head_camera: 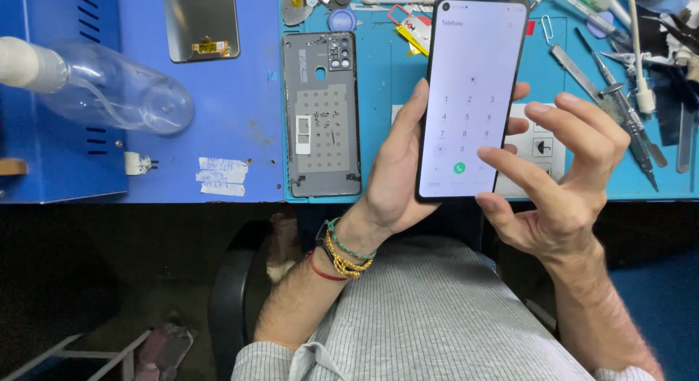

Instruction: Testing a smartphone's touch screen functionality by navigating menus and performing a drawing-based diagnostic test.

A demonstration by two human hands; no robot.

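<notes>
My left hand point(397, 173) grips a black smartphone point(471, 97) upright over the blue work mat point(378, 68); its lit white screen shows a dial pad with a green call button. My right hand point(564, 166) hovers just right of the phone with fingers spread, the thumb and index finger close to the screen's lower right, holding nothing. Beaded and string bracelets circle my left wrist. A grey phone back cover point(321, 113), inner side up with a camera cutout, lies on the mat left of my left hand.
A dark phone display panel point(201, 22) lies on the blue surface at top. A clear plastic bottle point(102, 86) lies on its side on a blue box at left. Tweezers, screwdrivers and other tools point(626, 97) crowd the mat's right side. Small white labels point(222, 175) sit near the bench edge.
</notes>
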